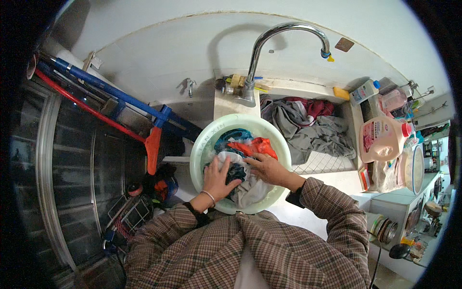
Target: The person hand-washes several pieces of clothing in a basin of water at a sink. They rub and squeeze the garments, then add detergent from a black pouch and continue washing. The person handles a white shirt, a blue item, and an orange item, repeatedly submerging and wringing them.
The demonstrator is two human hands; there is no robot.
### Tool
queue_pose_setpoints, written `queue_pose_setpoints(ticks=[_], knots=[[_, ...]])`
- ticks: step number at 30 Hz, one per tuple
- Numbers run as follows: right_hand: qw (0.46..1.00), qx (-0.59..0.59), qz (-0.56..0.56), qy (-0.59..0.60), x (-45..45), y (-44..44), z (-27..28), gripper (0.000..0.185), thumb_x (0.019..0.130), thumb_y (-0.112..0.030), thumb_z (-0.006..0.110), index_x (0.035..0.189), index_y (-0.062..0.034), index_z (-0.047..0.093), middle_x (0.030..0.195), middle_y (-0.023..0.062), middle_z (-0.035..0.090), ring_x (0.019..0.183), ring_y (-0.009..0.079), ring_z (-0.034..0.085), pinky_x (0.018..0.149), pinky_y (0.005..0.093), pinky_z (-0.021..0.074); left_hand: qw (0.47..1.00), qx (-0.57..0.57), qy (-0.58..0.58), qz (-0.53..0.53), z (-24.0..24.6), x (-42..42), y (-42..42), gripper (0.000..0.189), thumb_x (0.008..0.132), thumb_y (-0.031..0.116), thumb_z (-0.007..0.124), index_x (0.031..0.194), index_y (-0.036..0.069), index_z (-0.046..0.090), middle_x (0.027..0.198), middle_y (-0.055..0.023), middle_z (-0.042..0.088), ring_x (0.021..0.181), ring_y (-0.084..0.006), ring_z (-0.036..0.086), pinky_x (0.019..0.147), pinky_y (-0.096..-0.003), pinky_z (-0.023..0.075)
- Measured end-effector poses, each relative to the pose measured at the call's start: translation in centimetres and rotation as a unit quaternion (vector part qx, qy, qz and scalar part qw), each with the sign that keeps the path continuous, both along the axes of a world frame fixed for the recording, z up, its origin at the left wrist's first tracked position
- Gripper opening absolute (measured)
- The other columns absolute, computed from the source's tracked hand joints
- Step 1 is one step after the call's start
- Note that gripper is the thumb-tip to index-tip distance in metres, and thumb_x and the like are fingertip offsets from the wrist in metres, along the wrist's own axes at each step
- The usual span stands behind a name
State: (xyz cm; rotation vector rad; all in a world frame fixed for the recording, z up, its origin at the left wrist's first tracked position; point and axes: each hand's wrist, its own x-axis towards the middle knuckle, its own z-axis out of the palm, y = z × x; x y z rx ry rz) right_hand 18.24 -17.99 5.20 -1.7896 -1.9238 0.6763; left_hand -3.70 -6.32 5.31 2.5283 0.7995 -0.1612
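A pale green plastic basin (197, 159) stands right in front of me, with wet clothes and what looks like water or suds in it. My left hand (218, 179) lies with fingers spread on a white and a dark cloth (236, 172). On the other side of the pile, my right hand (269, 169) rests on light cloth beside an orange-red garment (258, 146); its fingers are partly hidden, so a grip cannot be made out. A teal garment (231, 139) lies towards the far wall of the basin. Whitish cloth (251, 193) bunches near me.
A chrome faucet (255, 54) arches behind the basin. Grey and maroon clothes (306, 123) fill the washing trough (325, 166) at the right. Beyond it stand a pink detergent jug (382, 139) and a white bottle (364, 92). Blue and red poles (108, 90) lean at the left.
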Motion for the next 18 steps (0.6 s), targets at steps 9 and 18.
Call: queue_pose_setpoints(ticks=[9,18], knots=[[0.995,-0.091,-0.011,0.04,1.0,6.6,-4.7,0.052,0.08,-0.007,0.055,0.131,-0.0063,0.047,0.105,0.0259,0.06,0.091,0.0408,0.061,0.08,0.046,0.0482,0.99,-0.065,0.123,-0.034,-5.1,5.8,4.1,0.045,0.09,0.036,0.055,0.118,0.001,0.055,0.11,-0.0249,0.054,0.103,-0.0416,0.054,0.088,-0.0471,0.0432],[0.977,-0.035,-0.017,0.211,3.0,4.0,6.0,0.035,0.096,-0.026,0.055,0.122,-0.0032,0.055,0.099,0.0117,0.063,0.089,0.0199,0.061,0.077,0.0339,0.0482,0.804,-0.549,-0.197,0.117,1.8,1.1,7.3,0.035,0.092,0.005,0.05,0.127,-0.001,0.051,0.115,-0.0055,0.058,0.103,-0.015,0.055,0.092,-0.028,0.0439]])
